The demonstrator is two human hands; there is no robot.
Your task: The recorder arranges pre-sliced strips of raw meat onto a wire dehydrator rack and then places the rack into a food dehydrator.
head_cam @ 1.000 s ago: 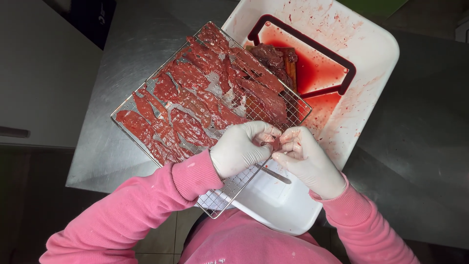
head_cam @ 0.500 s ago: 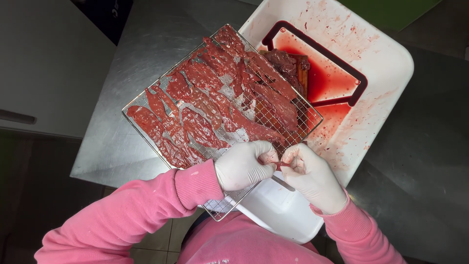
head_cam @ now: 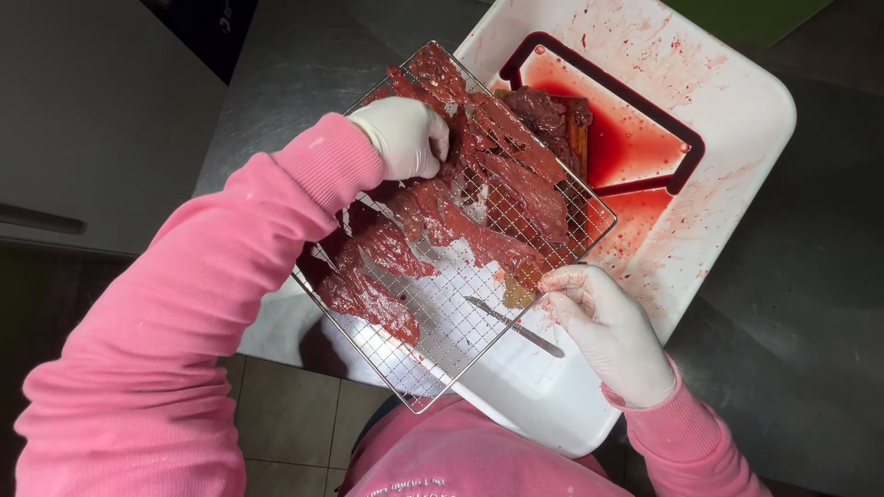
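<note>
A wire mesh rack (head_cam: 442,345) covered with thin red raw meat slices (head_cam: 497,184) is held tilted above a white plastic tray (head_cam: 737,120). My left hand (head_cam: 405,136), in a white glove, reaches over the rack's far left side and its fingers press on a meat slice there. At the rack's right edge my gloved right hand (head_cam: 603,322) pinches the wire next to a slice. A knife (head_cam: 516,327) lies under the mesh on the tray. More meat sits in red juice inside the tray's dark-rimmed recess (head_cam: 635,138).
The tray rests on a grey steel table (head_cam: 810,276) whose near edge runs along the bottom left. Tiled floor (head_cam: 285,433) shows below it. A white cabinet front (head_cam: 92,120) stands at the left. My pink sleeves fill the lower view.
My left hand has moved from the rack's near edge up to its far left side. The rack now sits more over the tray and closer to me. My right hand stays at the near right edge.
</note>
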